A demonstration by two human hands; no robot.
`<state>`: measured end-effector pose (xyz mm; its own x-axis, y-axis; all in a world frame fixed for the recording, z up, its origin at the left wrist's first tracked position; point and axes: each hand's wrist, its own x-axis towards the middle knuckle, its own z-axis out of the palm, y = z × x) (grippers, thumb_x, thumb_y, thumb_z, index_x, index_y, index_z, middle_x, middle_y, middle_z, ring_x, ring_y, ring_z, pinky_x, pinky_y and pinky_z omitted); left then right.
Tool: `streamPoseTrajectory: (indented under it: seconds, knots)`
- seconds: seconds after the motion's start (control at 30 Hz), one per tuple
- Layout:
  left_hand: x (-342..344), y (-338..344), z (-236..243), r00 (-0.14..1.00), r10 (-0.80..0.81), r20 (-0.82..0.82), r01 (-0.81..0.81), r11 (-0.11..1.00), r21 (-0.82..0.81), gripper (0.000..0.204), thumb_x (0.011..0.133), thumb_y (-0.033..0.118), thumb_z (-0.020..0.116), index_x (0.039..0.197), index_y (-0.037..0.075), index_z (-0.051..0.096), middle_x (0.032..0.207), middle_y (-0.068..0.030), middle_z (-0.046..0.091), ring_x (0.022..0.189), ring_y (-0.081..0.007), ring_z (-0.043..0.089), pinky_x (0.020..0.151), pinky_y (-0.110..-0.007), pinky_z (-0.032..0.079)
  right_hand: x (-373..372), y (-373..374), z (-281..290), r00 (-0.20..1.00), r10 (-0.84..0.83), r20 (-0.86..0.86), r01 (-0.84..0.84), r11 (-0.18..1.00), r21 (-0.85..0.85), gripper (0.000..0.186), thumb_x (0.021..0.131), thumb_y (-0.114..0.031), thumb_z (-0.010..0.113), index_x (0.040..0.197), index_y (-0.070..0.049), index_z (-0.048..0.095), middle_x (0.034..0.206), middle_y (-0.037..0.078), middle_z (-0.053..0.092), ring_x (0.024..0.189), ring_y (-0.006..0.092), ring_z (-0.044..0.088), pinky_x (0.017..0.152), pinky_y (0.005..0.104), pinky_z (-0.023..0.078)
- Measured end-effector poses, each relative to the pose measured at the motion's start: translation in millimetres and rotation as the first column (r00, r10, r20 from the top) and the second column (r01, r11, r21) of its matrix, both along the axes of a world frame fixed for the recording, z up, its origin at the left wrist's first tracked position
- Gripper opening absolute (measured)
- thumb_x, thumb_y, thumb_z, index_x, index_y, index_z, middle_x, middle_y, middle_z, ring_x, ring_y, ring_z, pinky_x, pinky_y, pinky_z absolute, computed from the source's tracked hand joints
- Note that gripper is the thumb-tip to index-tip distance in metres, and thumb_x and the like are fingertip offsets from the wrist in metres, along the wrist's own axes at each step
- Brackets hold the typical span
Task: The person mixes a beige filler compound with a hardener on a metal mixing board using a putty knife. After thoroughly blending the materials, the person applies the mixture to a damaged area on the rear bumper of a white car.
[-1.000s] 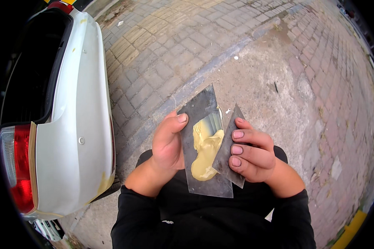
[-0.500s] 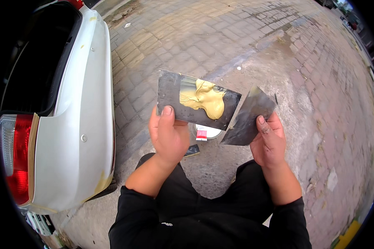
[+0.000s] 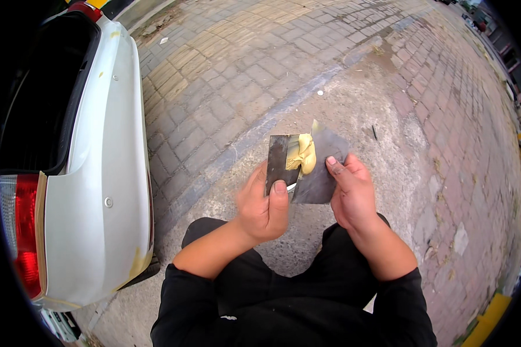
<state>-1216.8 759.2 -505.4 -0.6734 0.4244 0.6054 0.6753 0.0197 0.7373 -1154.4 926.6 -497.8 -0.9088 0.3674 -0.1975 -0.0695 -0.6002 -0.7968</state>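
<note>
My left hand [image 3: 261, 209] is closed on a dark flat mixing plate [image 3: 278, 157], its thumb over the lower edge. A thick lump of yellow putty [image 3: 303, 154] sits on the plate's right part. In my right hand [image 3: 353, 191] is a dark, thin spreader [image 3: 319, 180], pinched with the thumb on its near face. The spreader stands tilted, its left side close against the putty and overlapping the mixing plate in view. I cannot tell exactly where the two touch. Both are held above my knees.
A white car's rear bumper [image 3: 114, 150] with yellowish patches is at the left, beside a red tail light [image 3: 28, 231]. Below the plates a white sliver [image 3: 291, 188] shows. Paving bricks [image 3: 237, 75] and a small dark stick [image 3: 374, 132] lie ahead.
The mixing plate has turned and now looks narrower, and the spreader has come left against the putty. The white container and the dark block below are now mostly hidden.
</note>
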Motion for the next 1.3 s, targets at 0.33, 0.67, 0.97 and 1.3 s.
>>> streamPoseTrajectory:
  seconds: [0.33,0.67,0.97,1.3]
  knots:
    - [9.3,20.2,-7.7,0.996,-0.041,-0.082,0.037,0.998,-0.049,0.025,0.091,0.003,0.051,0.109,-0.013,0.057,0.088,-0.0238,0.063,0.071,-0.0366,0.063,0.065,-0.038,0.05,1.5,4.9,0.1,1.0,0.01,0.001,-0.01,1.0,0.006,0.023,0.097,-0.004,0.051,0.12,0.001,0.055,0.118,0.011,0.064,0.108,0.0146,0.059,0.097,0.0306,0.044]
    - [-17.8,11.3,12.1,0.502,-0.405,0.764,0.004,0.885,0.466,0.022,0.097,0.012,0.051,0.111,-0.004,0.058,0.093,-0.0075,0.067,0.074,-0.0136,0.063,0.061,-0.026,0.046,8.0,38.3,22.2,0.885,-0.315,-0.343,0.31,0.948,-0.07,0.029,0.102,-0.015,0.046,0.129,-0.004,0.049,0.131,0.008,0.056,0.122,0.0191,0.051,0.108,0.0387,0.036]
    - [-19.3,6.3,14.9,0.093,-0.766,0.637,0.028,0.641,0.767,0.036,0.096,0.011,0.051,0.129,-0.003,0.047,0.122,-0.015,0.062,0.112,-0.0244,0.063,0.095,-0.041,0.051,8.3,10.7,13.8,0.857,-0.23,-0.461,0.351,0.915,0.197,0.056,0.094,0.004,0.048,0.144,-0.005,0.026,0.142,0.017,0.044,0.129,0.0276,0.048,0.108,0.0442,0.038]
    - [-9.5,10.2,10.1,0.022,-0.81,0.586,0.071,0.586,0.807,0.036,0.096,0.007,0.051,0.129,-0.005,0.047,0.12,-0.0153,0.063,0.109,-0.0236,0.064,0.095,-0.037,0.051,15.3,-5.4,9.5,0.847,0.002,-0.532,0.282,0.846,0.452,0.046,0.098,0.002,0.046,0.14,0.007,0.03,0.138,0.022,0.048,0.126,0.0291,0.051,0.105,0.0397,0.04]
